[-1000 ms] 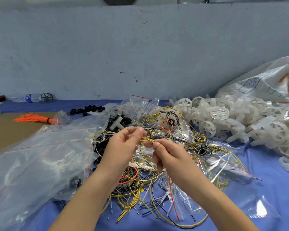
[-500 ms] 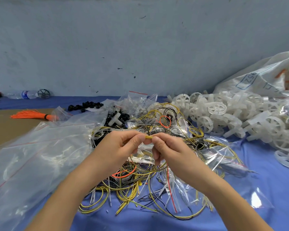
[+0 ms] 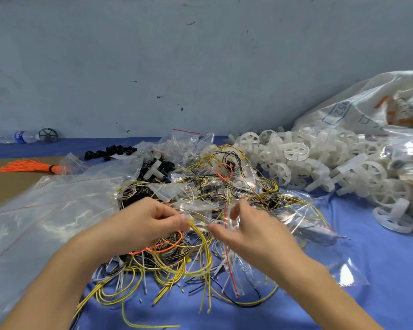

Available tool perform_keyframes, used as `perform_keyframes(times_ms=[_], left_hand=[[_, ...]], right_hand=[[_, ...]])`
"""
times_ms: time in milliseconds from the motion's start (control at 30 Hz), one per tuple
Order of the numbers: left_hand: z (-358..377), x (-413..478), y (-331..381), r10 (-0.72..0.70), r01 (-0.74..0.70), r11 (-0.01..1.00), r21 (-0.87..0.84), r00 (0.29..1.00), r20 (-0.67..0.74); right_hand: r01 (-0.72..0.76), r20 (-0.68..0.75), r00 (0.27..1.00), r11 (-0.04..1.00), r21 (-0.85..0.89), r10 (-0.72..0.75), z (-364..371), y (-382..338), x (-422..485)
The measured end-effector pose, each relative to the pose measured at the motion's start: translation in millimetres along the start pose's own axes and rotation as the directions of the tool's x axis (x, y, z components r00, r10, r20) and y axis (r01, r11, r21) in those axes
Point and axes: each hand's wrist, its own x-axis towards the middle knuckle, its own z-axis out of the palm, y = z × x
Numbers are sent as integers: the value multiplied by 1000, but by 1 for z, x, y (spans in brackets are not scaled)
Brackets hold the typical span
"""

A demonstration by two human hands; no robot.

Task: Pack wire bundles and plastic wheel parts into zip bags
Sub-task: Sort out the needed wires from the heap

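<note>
My left hand (image 3: 150,222) pinches a few yellow wires (image 3: 200,244) at its fingertips, and my right hand (image 3: 246,232) has just let go of them — half a second ago both pinched the same strand together, now its fingers are spread loose beside it. The strands hang over the wire heap (image 3: 193,194). I judge the bundle is gathered and a zip bag (image 3: 227,217) comes next. The plastic wheels (image 3: 296,158) lie right of the heap, on the bench (image 3: 379,270).

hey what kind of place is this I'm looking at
Probably a small workshop or factory packing bench, not a home. A heap of identical white plastic wheels, a tangle of yellow wires among clear zip bags, and a big printed sack all sit on a blue-covered table.
</note>
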Motion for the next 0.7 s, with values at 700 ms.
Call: perform_keyframes(times_ms=[700], left_hand=[[110, 73, 43, -263, 266, 656, -707, 958, 116]], right_hand=[[144, -74, 989, 965, 217, -131, -12, 27, -1]])
